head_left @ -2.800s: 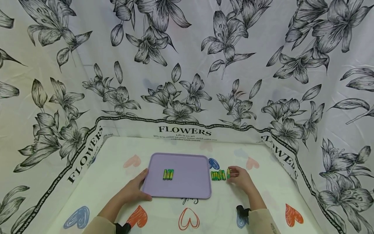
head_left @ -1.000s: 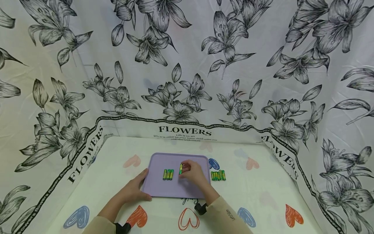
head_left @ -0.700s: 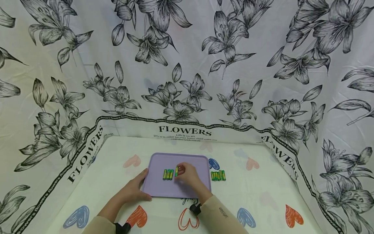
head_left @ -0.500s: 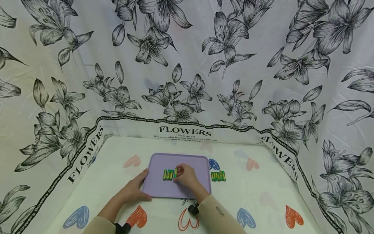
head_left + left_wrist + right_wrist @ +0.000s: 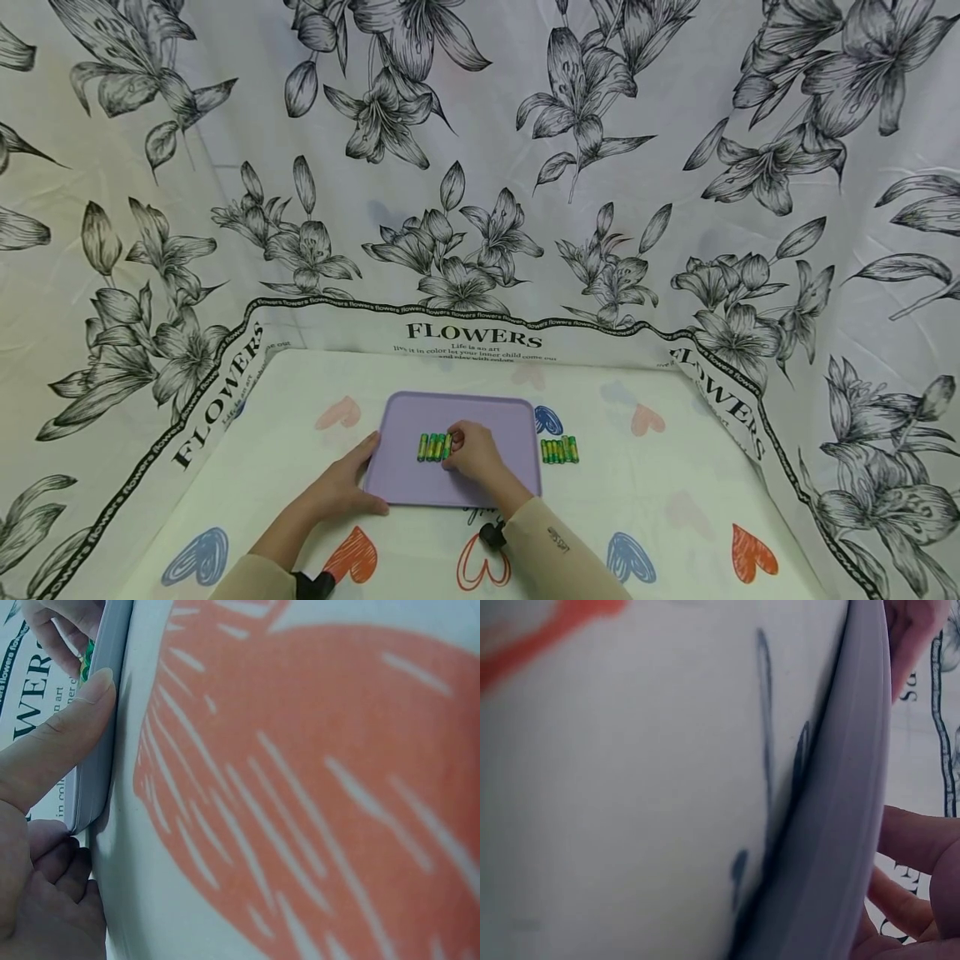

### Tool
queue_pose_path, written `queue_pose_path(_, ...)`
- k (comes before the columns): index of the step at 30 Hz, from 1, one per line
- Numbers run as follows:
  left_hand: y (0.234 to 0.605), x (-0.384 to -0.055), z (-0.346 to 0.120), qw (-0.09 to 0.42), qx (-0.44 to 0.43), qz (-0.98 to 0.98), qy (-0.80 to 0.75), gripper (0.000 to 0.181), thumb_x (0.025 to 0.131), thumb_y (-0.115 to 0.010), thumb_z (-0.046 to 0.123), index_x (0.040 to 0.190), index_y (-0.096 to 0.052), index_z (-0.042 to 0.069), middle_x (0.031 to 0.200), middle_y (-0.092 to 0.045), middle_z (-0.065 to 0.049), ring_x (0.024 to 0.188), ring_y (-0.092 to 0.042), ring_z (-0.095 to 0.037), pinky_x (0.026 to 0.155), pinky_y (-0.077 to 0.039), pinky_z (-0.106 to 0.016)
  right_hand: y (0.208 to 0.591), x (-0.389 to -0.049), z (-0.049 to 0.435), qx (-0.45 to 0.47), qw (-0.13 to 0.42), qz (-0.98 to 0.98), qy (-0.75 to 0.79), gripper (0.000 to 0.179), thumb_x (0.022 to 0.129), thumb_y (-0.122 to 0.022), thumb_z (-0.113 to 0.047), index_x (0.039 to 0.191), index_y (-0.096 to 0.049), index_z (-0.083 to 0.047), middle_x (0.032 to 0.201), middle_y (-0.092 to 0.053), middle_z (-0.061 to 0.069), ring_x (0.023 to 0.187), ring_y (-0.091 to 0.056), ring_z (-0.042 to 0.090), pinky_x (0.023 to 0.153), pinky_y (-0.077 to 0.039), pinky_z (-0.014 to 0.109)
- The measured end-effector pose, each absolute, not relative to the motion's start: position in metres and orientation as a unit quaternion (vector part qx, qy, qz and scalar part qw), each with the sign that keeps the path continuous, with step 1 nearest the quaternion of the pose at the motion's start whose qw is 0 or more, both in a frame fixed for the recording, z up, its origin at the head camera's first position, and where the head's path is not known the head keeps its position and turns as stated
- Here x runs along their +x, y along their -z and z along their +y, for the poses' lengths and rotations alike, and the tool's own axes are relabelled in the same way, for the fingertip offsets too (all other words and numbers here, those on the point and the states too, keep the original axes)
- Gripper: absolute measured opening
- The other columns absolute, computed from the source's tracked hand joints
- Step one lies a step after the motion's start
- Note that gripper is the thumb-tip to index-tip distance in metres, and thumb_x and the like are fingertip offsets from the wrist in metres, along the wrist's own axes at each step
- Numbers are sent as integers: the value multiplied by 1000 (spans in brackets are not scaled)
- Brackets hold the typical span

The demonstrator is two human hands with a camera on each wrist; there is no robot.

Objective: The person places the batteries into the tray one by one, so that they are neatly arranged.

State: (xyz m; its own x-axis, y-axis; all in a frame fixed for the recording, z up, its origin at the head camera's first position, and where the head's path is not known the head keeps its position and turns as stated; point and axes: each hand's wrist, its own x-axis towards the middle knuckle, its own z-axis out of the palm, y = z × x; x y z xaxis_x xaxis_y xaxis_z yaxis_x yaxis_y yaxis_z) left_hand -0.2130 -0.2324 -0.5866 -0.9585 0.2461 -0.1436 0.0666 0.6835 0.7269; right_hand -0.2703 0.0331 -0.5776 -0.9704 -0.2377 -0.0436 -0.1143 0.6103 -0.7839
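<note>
In the head view, my right hand pinches a green-and-yellow battery over the lilac tray. The held battery stands at the right end of a short row of matching batteries, close beside them. My left hand grips the tray's left front corner, thumb along the front edge and fingers at the left side. In the left wrist view the thumb lies against the tray wall, with the other fingers curled below. The right wrist view shows the tray's outer wall, which hides the battery.
Several more batteries lie in a row on the heart-printed cloth, just right of the tray. A white curtain with black flowers rises behind the table and at both sides.
My right hand picked up a battery right of the tray, carried it left over the tray, and brought it up against the row there. My left hand and the tray have stayed put.
</note>
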Motion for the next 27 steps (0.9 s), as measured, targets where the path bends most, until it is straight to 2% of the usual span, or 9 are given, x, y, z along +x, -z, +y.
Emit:
queue_pose_path(7, 586, -213, -232, 115, 85, 913, -383, 135, 56, -97, 41, 161, -20, 4, 168, -17, -16, 154, -16, -42, 123, -17, -60, 578, -271, 36, -85, 88, 883, 453, 72, 61, -94, -1, 126, -65, -6, 92, -64, 0, 76, -56, 8, 70, -51, 26)
queue_pose_path(10, 585, -213, -232, 117, 84, 913, -381, 135, 56, -97, 41, 161, -20, 4, 168, -17, -15, 154, -16, -41, 123, -18, -60, 577, -274, 41, -85, 89, 872, 474, 74, 60, -93, 0, 129, -64, -6, 97, -66, 2, 78, -61, 10, 72, -55, 28)
queue_pose_path(15, 585, -213, -232, 119, 80, 914, -380, 135, 56, -97, 41, 161, -20, 6, 169, -17, -14, 154, -15, -40, 124, -18, -60, 571, -280, 52, -101, 68, 847, 517, 62, 71, -87, 2, 129, -65, -4, 105, -70, 10, 86, -67, 14, 75, -59, 28)
queue_pose_path(19, 584, -213, -231, 120, 79, 913, -382, 135, 56, -98, 40, 161, -20, 6, 169, -17, -14, 154, -15, -41, 123, -18, -60, 561, -282, 62, -105, 46, 839, 533, 54, 79, -83, -5, 130, -65, -5, 110, -70, 14, 90, -67, 15, 75, -58, 28)
queue_pose_path(27, 584, -211, -231, 118, 81, 912, -385, 135, 56, -98, 39, 161, -20, 5, 168, -17, -15, 154, -15, -42, 123, -17, -60, 536, -283, 90, -92, 13, 839, 537, 51, 82, -83, -17, 129, -66, -9, 114, -69, 15, 92, -67, 16, 74, -58, 30)
